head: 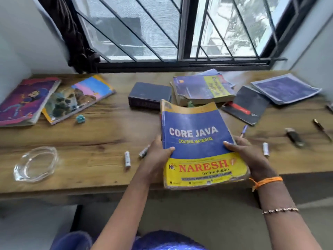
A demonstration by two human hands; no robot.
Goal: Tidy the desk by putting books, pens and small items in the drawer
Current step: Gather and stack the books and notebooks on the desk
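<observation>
Purple book (25,101) cut by left edge; right-edge item (330,107) perhaps pen.

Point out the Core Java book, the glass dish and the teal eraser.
Core Java book (194,134): head view, blue cover.
Glass dish (27,175): head view, near rim.
Teal eraser (80,118): head view, its top.

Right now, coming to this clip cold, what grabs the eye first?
The blue and yellow Core Java book at centre, gripped by the left hand and the right hand above the near edge of the wooden desk. Next, the two bright notebooks at far left and the clear glass dish in front of them.
</observation>
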